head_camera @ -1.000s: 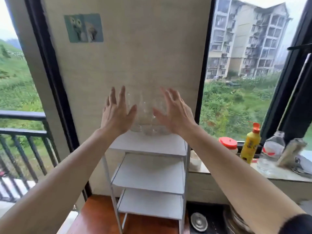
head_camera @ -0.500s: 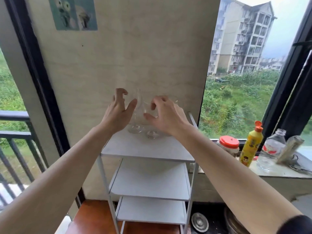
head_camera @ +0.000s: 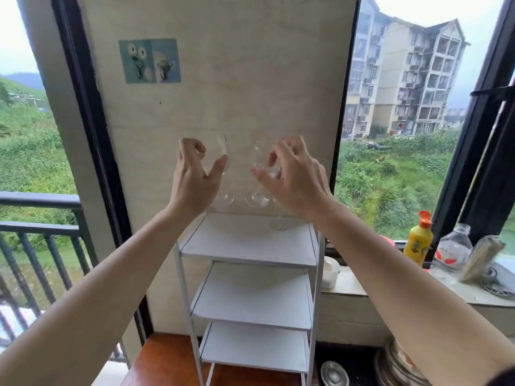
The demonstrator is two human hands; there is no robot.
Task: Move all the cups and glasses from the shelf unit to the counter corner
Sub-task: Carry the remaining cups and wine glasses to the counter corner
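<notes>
Two clear stemmed glasses, the left glass [head_camera: 220, 160] and the right glass [head_camera: 260, 168], are being held upright, side by side, above the white shelf unit [head_camera: 245, 246]; a third glass [head_camera: 280, 224] is being left on its top shelf.

No lettering, number or brand name can be read anywhere in this view. The yellow bottle [head_camera: 417, 241] on the window ledge [head_camera: 390, 288] carries a printed label, but its wording is too small and blurred to make out, and the red-and-white label on the clear bottle [head_camera: 452, 250] beside it is equally illegible. The blue sticker [head_camera: 150, 61] on the wall panel [head_camera: 250, 79] shows only cartoon figures, with no words that can be made out.
</notes>
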